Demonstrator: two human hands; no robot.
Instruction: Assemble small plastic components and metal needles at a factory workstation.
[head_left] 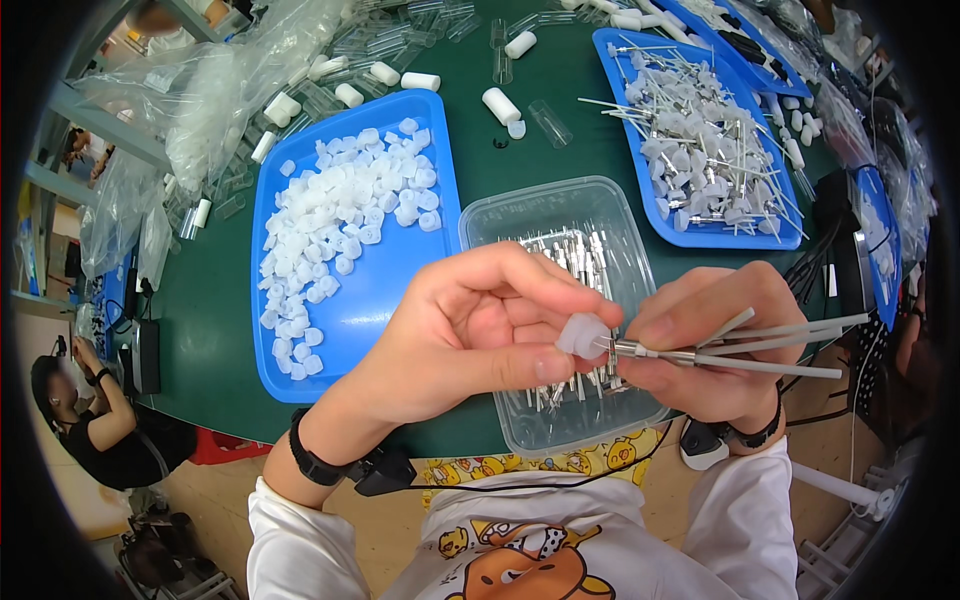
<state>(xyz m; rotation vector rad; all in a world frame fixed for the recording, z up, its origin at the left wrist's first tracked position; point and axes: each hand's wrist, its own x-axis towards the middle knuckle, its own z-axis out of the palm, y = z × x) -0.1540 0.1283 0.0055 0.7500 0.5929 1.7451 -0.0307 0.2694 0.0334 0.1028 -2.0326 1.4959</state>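
Observation:
My left hand (455,335) pinches a small translucent white plastic cap (583,337) between thumb and index finger. Closed around several thin white tubes with metal ends (785,345), my right hand (725,310) points one metal tip at the cap. The tip meets or nearly meets the cap's right side; I cannot tell whether it is inside. Directly beneath both hands stands a clear plastic box (530,198) holding many metal-ended pieces, partly hidden by my fingers. To the left, a blue tray (385,310) carries a heap of loose white caps (340,205).
A second blue tray (690,236) at the right holds capped tubes (710,150). White cylinders (500,104) and clear tubes (550,124) lie at the back of the green table (215,330). Plastic bags (215,120) crowd the far left. Another person (100,415) sits at the left.

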